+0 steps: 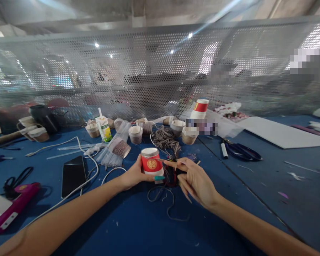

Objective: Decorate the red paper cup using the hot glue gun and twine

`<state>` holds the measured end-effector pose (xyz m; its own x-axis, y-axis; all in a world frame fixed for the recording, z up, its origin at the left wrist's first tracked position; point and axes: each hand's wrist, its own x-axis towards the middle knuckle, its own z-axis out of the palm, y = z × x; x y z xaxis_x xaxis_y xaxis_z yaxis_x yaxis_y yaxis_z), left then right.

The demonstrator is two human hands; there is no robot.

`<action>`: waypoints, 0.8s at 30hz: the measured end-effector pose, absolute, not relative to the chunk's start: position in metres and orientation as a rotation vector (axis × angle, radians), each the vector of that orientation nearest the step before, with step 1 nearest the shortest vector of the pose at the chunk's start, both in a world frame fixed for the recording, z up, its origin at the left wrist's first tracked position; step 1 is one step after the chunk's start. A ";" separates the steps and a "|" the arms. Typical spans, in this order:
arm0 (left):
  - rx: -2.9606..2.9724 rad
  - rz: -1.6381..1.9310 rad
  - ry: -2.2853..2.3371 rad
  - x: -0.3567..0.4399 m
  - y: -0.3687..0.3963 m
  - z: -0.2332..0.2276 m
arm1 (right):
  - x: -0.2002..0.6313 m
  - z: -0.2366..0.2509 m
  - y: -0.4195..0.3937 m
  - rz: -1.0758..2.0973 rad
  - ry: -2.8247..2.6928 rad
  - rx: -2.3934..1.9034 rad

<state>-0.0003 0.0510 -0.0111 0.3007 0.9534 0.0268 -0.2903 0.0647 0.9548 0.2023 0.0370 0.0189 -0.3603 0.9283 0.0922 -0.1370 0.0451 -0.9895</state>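
Note:
A red paper cup [150,164] with a gold round emblem and a white rim sits in my left hand [134,174], fingers wrapped round its left side and thumb across the lower front. A teal piece [159,178] shows at the thumb tip; I cannot tell whether it is a nail. On the cup's right, my right hand [196,179] has its index finger and thumb close together at a thin grey cord [160,159] by the cup wall, while the other fingers hang loosely. Below the cup, a loose length of grey cord [172,213] trails over the blue table.
Behind my hands lie a heap of grey cord [165,139] and several cord-wrapped cups [136,134]. A phone [74,176], a white cable [96,167] and a magenta glue gun [18,202] are left. Scissors [244,151] and a white board [285,132] lie right. A perforated metal screen [149,71] stands behind.

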 end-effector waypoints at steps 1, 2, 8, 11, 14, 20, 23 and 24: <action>1.105 1.082 0.779 0.000 0.051 -0.011 | 0.202 0.020 0.039 1.505 -1.363 -0.852; 1.111 1.066 0.780 0.000 0.051 -0.010 | 0.203 0.020 0.041 1.526 -1.339 -0.842; 1.123 1.010 0.914 0.008 0.049 -0.006 | 0.209 0.010 0.037 1.157 -1.486 -0.793; 1.120 1.015 0.971 0.011 0.049 -0.007 | 0.212 0.006 0.031 0.924 -1.498 -0.721; 1.140 1.051 0.936 0.013 0.050 -0.010 | 0.214 0.007 0.026 1.028 -1.628 -0.637; 1.193 1.044 0.867 0.013 0.048 -0.013 | 0.212 0.009 0.026 1.404 -1.944 -0.661; 1.206 1.041 0.836 0.013 0.046 -0.013 | 0.209 0.009 0.026 1.459 -1.824 -0.633; 1.221 1.040 0.841 0.012 0.046 -0.013 | 0.208 0.009 0.026 1.467 -1.783 -0.617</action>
